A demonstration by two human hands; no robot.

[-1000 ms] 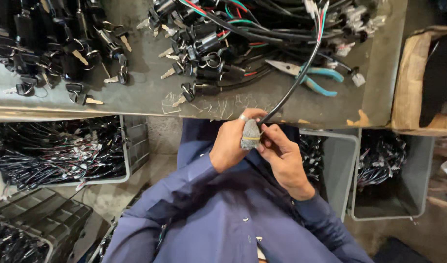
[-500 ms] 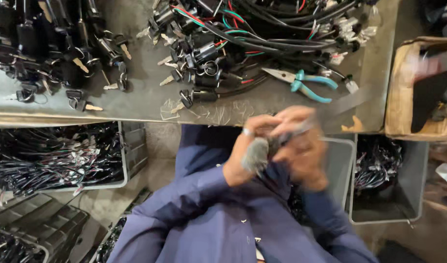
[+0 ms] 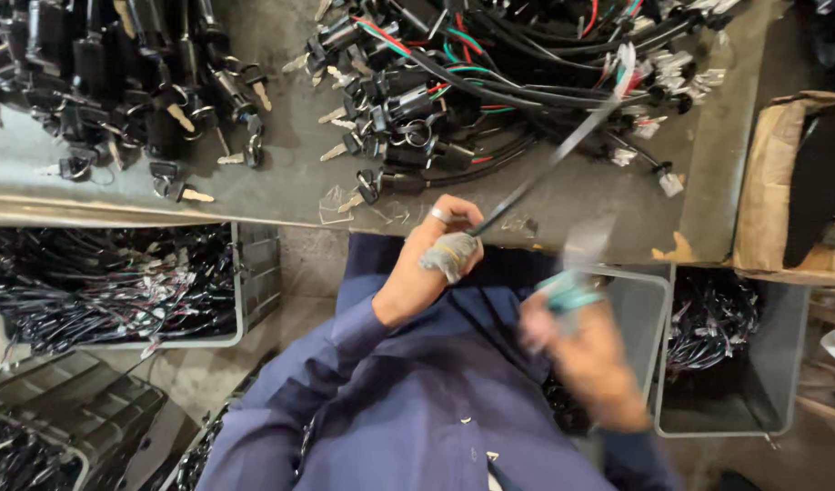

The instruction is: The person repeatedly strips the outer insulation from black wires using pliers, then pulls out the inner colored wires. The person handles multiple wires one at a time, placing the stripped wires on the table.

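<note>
My left hand point(image 3: 427, 264) grips a small grey switch body point(image 3: 447, 256) just off the table's front edge. Its black cable point(image 3: 554, 150) runs up and right into the heap of wiring harnesses point(image 3: 490, 82) on the table. My right hand point(image 3: 577, 345) is blurred, lower and to the right, above my blue-sleeved lap. It holds teal-handled pliers point(image 3: 572, 289), whose jaws point up toward the table edge.
A grey metal table point(image 3: 281, 182) carries black ignition switches with keys point(image 3: 145, 82) at the left. Grey bins of black wiring point(image 3: 99, 291) point(image 3: 718, 336) stand under it, with a black crate point(image 3: 63, 409) at lower left. A cardboard box point(image 3: 781, 182) sits at right.
My right hand let go of the cable end and now holds the pliers that lay on the table, and has dropped toward my lap. The left hand keeps the switch body.
</note>
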